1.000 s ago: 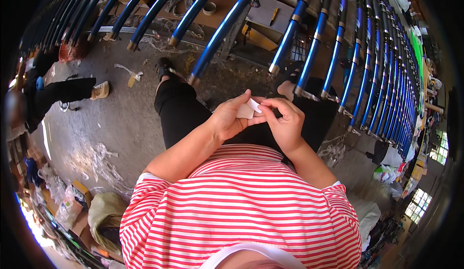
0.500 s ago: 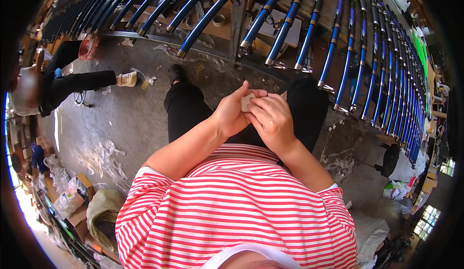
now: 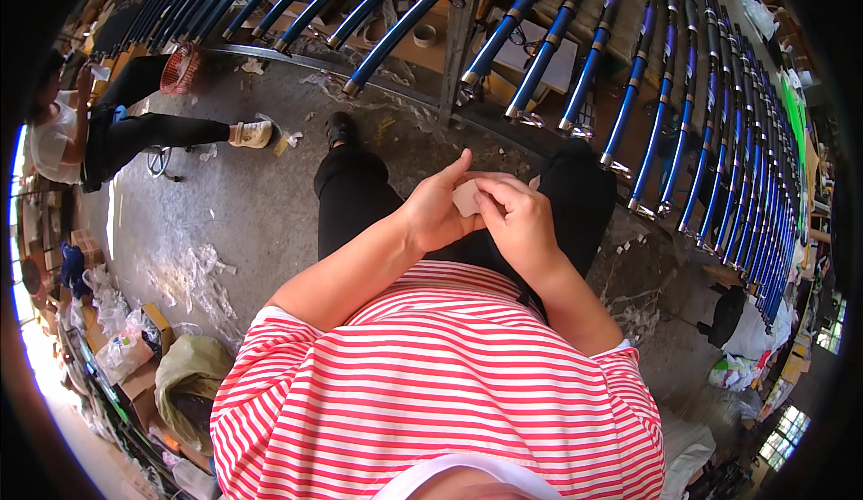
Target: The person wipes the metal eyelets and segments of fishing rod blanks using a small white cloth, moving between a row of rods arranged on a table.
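Holding a small pale, flat scrap of paper or film (image 3: 467,196) between both hands at chest height, over your black-trousered thighs.

Your left hand (image 3: 438,205) cups and pinches the scrap's near edge, thumb raised; your right hand (image 3: 514,215) is curled onto its other edge, fingertips (image 3: 493,196) pressing the face. Judging by that grip, you are working at an edge or backing: keep the left pinch firm, pick at one corner with a right fingernail, and pull slowly so it does not tear. Beyond your knees, grey concrete floor (image 3: 234,221) littered with pale scraps. Further out, a long rack of blue rods with metal rings (image 3: 575,77). Far left, another person in black trousers (image 3: 135,131) sits beside a red mesh basket (image 3: 180,68).
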Tool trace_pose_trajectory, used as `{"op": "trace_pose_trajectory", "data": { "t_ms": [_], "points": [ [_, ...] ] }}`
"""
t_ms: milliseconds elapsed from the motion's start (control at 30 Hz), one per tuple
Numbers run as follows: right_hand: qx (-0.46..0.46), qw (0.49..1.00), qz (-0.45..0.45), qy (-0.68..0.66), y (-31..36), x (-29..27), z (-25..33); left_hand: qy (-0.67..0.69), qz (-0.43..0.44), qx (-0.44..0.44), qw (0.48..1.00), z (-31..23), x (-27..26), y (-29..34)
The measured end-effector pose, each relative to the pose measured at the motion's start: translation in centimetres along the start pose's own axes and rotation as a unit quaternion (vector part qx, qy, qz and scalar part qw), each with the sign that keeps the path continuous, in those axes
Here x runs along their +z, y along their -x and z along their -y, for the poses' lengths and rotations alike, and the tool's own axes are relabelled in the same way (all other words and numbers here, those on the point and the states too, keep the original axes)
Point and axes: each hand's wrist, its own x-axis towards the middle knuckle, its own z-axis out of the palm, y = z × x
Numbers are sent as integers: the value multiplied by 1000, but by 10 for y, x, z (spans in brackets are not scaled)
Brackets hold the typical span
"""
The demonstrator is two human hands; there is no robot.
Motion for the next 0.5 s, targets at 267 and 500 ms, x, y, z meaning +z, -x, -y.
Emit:
{"op": "trace_pose_trajectory", "data": {
  "t_ms": [267,500],
  "points": [
    [-204,952,-60,218,3,-5,7,42,41,33,998,2,18,1],
    [-257,940,-55,219,7,0,6,124,15,83,989,11,12,-2]
  ]
}}
